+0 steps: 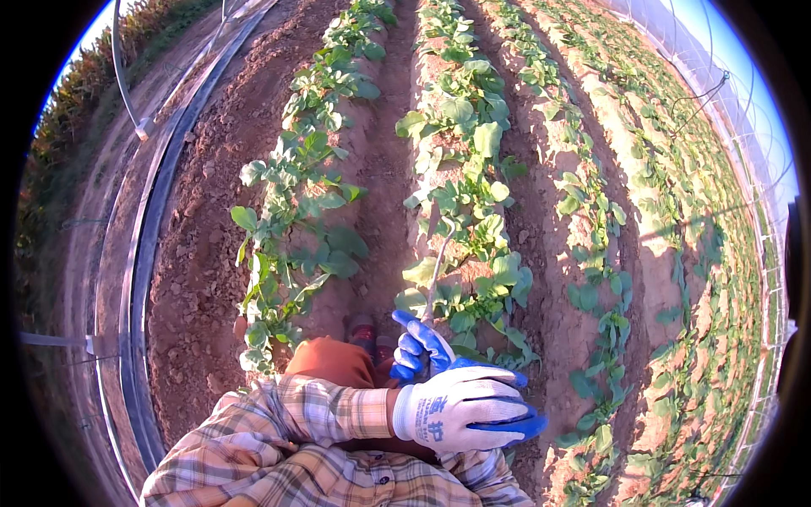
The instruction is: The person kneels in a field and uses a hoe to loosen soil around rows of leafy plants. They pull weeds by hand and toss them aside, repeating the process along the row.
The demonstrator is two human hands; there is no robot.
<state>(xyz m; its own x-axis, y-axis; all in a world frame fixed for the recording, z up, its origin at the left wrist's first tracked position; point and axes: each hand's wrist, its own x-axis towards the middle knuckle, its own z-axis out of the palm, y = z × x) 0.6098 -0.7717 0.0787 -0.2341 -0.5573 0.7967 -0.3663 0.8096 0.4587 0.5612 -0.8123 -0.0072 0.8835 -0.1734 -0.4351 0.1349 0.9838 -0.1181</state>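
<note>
My left hand (469,405), in a white knit glove with blue coating, crosses over my right hand with its back up. Its fingers are stretched out and slightly apart; the palm is hidden. Partly beneath it, my right hand (419,350), gloved alike, is closed around the handle of a hand tool with a curved metal shank (437,272), with one finger raised beside it. The shank reaches forward over a row of leafy green plants (485,234) and bends at its far end. A narrow part there, perhaps the blade, is partly lost among leaves.
Soil furrows (388,190) run between several planted ridges. Another leafy row (298,209) stands on the left, with more rows (595,253) to the right. Farther left lie a long dark strip (149,253) and a metal hoop pole (120,70). My shoes (363,333) are in the furrow.
</note>
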